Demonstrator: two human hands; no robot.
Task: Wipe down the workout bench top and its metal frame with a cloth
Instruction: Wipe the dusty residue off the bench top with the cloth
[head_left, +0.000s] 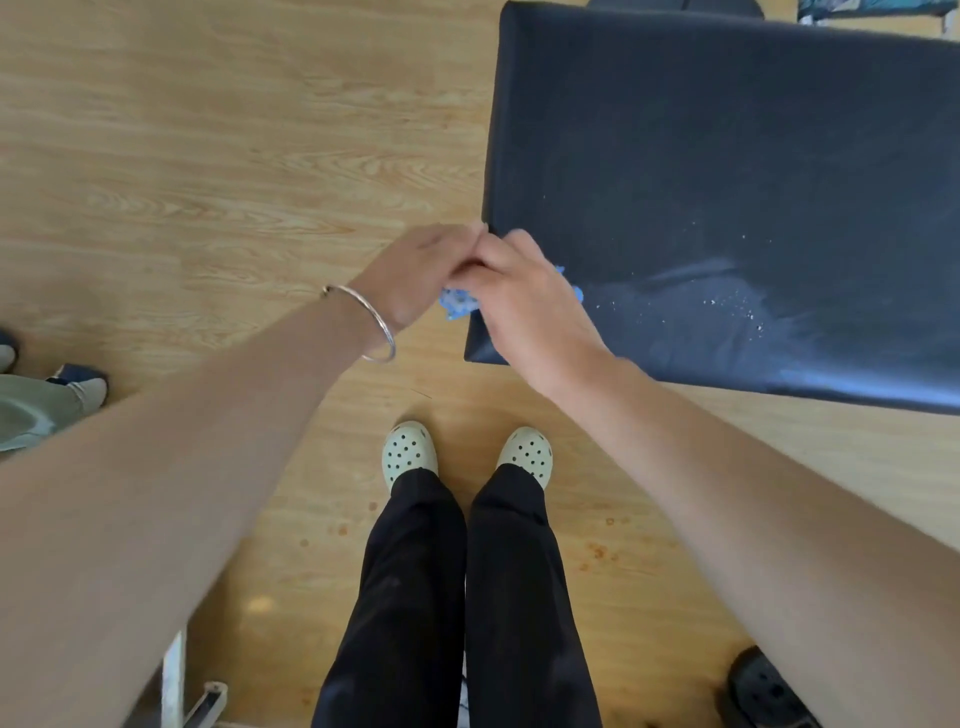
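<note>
As right hand (524, 304) bunches cloth (457, 305), bench top (727, 156) shines.

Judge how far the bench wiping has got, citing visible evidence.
Done: wipe streaks cross the bench top near its front edge. In hand: left hand and right hand grip the blue cloth at the near corner. Left: white specks lie unwiped, and the metal frame is out of view.

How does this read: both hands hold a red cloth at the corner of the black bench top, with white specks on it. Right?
Not quite. The head view shows the cloth is blue, not red. The left hand and right hand do hold it at the corner of the black bench top, with white specks on it.
</note>
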